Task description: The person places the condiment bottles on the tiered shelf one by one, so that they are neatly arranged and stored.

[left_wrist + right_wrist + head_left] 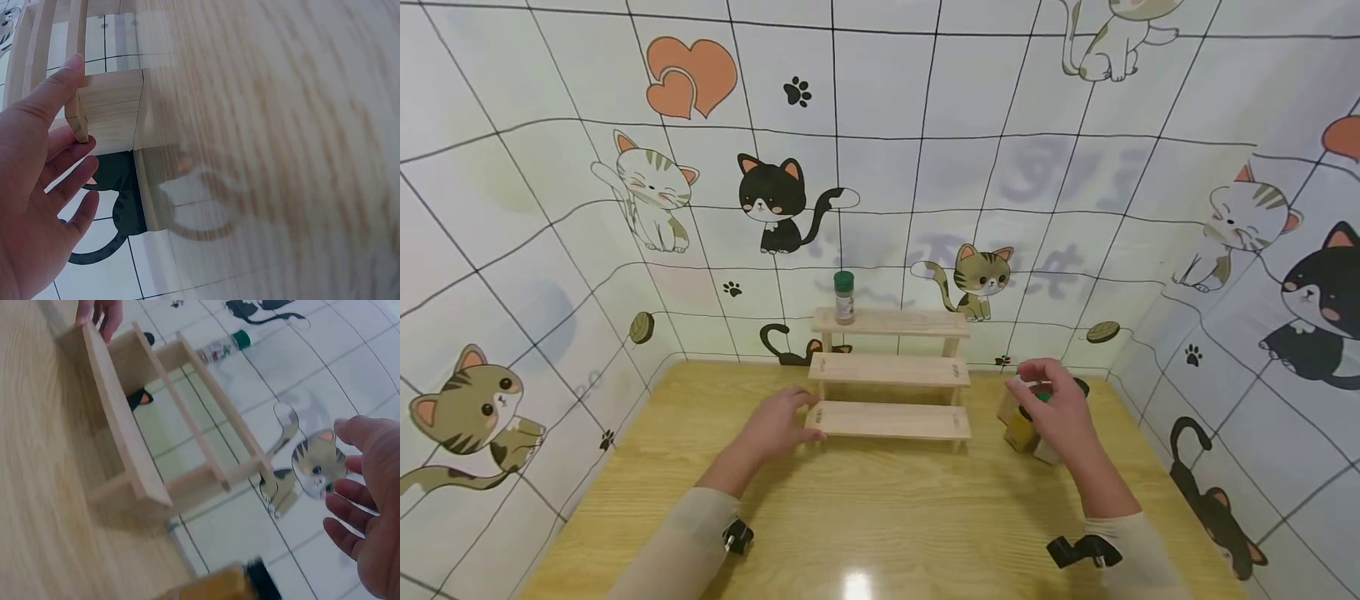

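A three-tier wooden rack [891, 421] stands on the table against the wall. My left hand [781, 423] is at the left end of its lowest step. In the left wrist view, the thumb and forefinger of the left hand [44, 150] grip that board's end, the other fingers spread. One spice jar [844, 298] with a green lid stands upright on the top step, towards the left. Over a cluster of spice jars [1021, 433] right of the rack is my right hand [1060, 412]. In the right wrist view, the right hand [375, 500] has loosely bent fingers and nothing between them.
The wood-grain table [865, 517] reaches forward to a wall covering [880, 183] printed with cats and grid lines, which also runs along both sides. A yellow jar with a black lid [262, 578] shows at the bottom of the right wrist view.
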Demonstrator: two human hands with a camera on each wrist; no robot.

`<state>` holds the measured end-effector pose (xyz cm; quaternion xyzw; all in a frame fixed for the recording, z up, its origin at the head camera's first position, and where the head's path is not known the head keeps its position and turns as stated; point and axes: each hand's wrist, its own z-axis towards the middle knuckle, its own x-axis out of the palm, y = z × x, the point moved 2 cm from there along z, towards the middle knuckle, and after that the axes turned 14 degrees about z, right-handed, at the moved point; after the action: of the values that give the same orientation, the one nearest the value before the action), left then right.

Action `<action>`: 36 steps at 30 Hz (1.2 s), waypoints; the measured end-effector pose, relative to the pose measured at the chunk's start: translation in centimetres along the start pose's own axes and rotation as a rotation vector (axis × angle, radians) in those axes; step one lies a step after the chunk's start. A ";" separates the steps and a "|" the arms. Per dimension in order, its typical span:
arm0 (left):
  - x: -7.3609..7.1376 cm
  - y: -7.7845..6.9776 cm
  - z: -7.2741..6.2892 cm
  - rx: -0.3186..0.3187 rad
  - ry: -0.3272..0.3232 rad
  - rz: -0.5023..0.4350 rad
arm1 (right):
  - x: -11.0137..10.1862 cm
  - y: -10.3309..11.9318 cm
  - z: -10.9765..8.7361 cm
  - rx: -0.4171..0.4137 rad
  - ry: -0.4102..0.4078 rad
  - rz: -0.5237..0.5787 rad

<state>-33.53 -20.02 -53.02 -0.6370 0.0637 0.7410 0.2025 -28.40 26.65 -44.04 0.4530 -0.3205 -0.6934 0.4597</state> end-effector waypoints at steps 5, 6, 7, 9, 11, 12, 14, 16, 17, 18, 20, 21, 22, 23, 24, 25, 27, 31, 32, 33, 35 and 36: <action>0.0 0.0 0.0 0.002 -0.017 0.010 | -1.9 -2.1 -1.8 -0.051 -0.211 -0.036; 0.0 0.0 0.0 0.008 -0.020 0.011 | -2.2 -2.6 -2.2 -0.064 -0.261 -0.038; 0.0 -0.1 0.0 0.017 -0.022 0.008 | -2.6 -3.0 -2.6 -0.077 -0.305 -0.041; 0.0 -0.2 0.1 0.032 -0.024 0.003 | -3.2 -3.9 -3.4 -0.094 -0.373 -0.060; 0.1 -0.3 0.1 0.038 -0.024 -0.002 | -3.7 -4.8 -3.9 -0.094 -0.401 -0.068; 0.1 -0.4 0.0 0.038 -0.025 -0.004 | -3.8 -5.2 -4.1 -0.081 -0.406 -0.073; 0.1 -0.5 0.0 0.034 -0.026 -0.006 | -4.0 -6.0 -4.3 -0.053 -0.399 -0.097; 0.0 -0.5 0.0 0.027 -0.025 -0.009 | -4.0 -6.7 -4.4 -0.030 -0.387 -0.106; 0.0 -0.5 0.0 0.024 -0.023 -0.012 | -4.0 -7.1 -4.4 -0.025 -0.386 -0.107; 0.0 -0.4 0.0 0.023 -0.022 -0.012 | -4.0 -7.4 -4.5 -0.021 -0.388 -0.107; 0.1 -0.4 0.2 0.021 -0.021 -0.010 | -3.9 -8.0 -4.6 -0.025 -0.394 -0.105; 0.2 -0.3 0.2 0.020 -0.020 -0.008 | -3.9 -8.3 -4.7 -0.025 -0.399 -0.106; 0.2 -0.3 0.3 0.020 -0.019 -0.008 | -3.8 -8.6 -4.8 -0.024 -0.403 -0.110; 0.2 -0.3 0.3 0.021 -0.018 -0.008 | -3.6 -8.9 -4.9 -0.021 -0.406 -0.115; 0.2 -0.3 0.3 0.022 -0.016 -0.008 | -3.5 -9.1 -5.1 -0.022 -0.404 -0.121; 0.3 -0.3 0.4 0.024 -0.014 -0.011 | -3.3 -9.3 -5.2 -0.012 -0.401 -0.129; 0.3 -0.3 0.3 0.023 -0.010 -0.014 | -2.9 -9.8 -5.5 0.021 -0.384 -0.135; 0.3 -0.2 0.2 0.013 -0.002 -0.017 | -2.2 -10.4 -5.8 0.094 -0.329 -0.156; 0.4 -0.2 0.1 0.008 -0.001 -0.016 | -2.0 -10.5 -5.8 0.102 -0.320 -0.156; 0.4 -0.1 0.1 0.004 -0.001 -0.012 | -1.9 -10.6 -5.9 0.107 -0.312 -0.155; 0.5 -0.1 0.0 -0.005 0.002 -0.014 | -1.7 -10.9 -5.9 0.111 -0.300 -0.157; 0.5 -0.1 -0.1 -0.008 0.002 -0.013 | -1.7 -11.1 -5.9 0.112 -0.296 -0.155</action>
<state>-33.50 -19.87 -53.47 -0.6390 0.0566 0.7393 0.2048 -26.52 32.14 -55.30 0.3941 -0.3869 -0.7670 0.3268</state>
